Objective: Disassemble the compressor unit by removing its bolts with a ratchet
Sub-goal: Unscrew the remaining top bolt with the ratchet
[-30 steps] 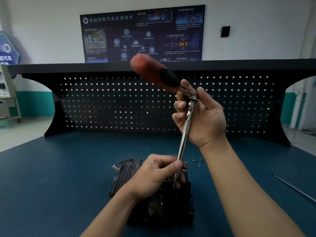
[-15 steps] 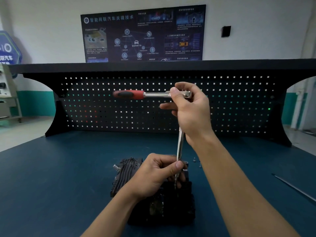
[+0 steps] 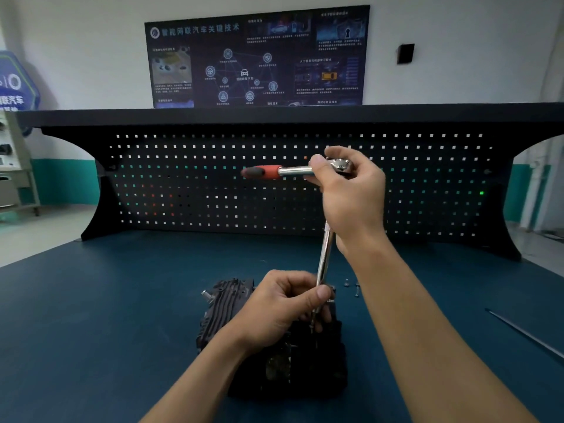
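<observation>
The black finned compressor unit (image 3: 225, 303) stands on the blue bench (image 3: 106, 315) just in front of me. A ratchet (image 3: 293, 171) with a red and black grip points left, level with the pegboard. My right hand (image 3: 351, 193) grips its chrome head from above. A long chrome extension bar (image 3: 325, 254) runs down from the head to the top of the unit. My left hand (image 3: 280, 306) pinches the bar's lower end between thumb and fingers, right over the unit. The bar's tip and the bolt under it are hidden by my fingers.
A few loose bolts (image 3: 351, 285) lie on the bench just behind the unit. A thin metal rod (image 3: 525, 334) lies at the right. A black pegboard (image 3: 213, 184) with a shelf on top closes off the back of the bench.
The ratchet handle swung from pointing up and toward me to lying level and pointing left. My right hand turned over onto the head. My left hand stayed on the bar.
</observation>
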